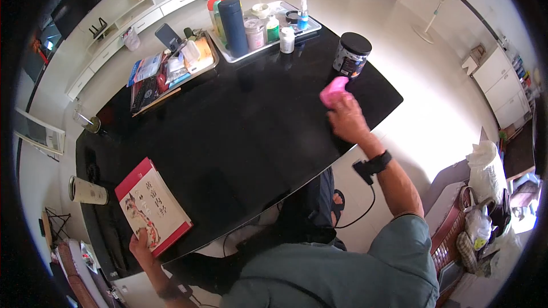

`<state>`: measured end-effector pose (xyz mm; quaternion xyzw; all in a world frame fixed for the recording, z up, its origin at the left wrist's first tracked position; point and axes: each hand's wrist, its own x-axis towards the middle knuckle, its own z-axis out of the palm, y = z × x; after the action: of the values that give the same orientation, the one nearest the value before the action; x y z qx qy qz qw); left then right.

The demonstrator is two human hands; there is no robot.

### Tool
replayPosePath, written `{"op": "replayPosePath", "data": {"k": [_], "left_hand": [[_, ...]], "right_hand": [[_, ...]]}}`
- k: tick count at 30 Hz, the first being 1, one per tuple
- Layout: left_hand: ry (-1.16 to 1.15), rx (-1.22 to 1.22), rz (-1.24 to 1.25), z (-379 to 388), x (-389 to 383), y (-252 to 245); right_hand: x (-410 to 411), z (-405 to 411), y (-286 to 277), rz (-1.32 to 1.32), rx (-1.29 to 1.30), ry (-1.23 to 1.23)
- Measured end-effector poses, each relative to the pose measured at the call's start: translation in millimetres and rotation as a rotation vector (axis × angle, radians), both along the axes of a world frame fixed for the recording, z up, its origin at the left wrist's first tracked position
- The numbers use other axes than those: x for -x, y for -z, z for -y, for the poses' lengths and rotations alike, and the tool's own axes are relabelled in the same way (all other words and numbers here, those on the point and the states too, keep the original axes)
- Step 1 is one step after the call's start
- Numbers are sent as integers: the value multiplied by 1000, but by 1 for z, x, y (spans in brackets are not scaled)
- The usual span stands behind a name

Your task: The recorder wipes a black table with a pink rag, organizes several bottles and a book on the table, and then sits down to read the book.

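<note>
My right hand (347,119) grips a pink cloth (334,92) over the right part of the glossy black table (248,124). Just beyond the cloth stands a jar with a black lid (352,54). At the lower left my left hand (144,250) holds the near edge of a hardcover book (154,207) with a red and cream cover, my thumb on top of it. Whether the book rests on the table or is lifted a little, I cannot tell. Both wrists wear dark bands with cables.
A metal tray (274,45) at the far edge bears a dark blue flask (233,28) and several bottles. Left of it, another tray (214,62) holds a keyboard, packets and a phone. A white bottle (287,40), a cream tumbler (88,191) and a glass (92,124) stand near the edges.
</note>
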<state>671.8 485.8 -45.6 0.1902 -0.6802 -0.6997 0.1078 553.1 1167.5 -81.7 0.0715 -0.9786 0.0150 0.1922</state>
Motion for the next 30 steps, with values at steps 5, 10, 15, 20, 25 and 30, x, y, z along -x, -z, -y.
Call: {"op": "replayPosePath", "data": {"k": [5, 10, 15, 20, 25, 30], "left_hand": [[-66, 191, 1, -11, 7, 10], [2, 171, -24, -24, 9, -3], [-58, 214, 35, -7, 5, 8], [-52, 222, 14, -16, 7, 5], [-33, 187, -8, -26, 2, -5], [-60, 179, -54, -20, 9, 7]], "right_hand": [[66, 100, -10, -18, 217, -134], [139, 183, 5, 93, 60, -399], [75, 271, -3, -82, 203, -819], [2, 238, -25, 48, 262, -933], [-7, 150, -35, 2, 124, -710], [-20, 43, -48, -15, 47, -369]]}}
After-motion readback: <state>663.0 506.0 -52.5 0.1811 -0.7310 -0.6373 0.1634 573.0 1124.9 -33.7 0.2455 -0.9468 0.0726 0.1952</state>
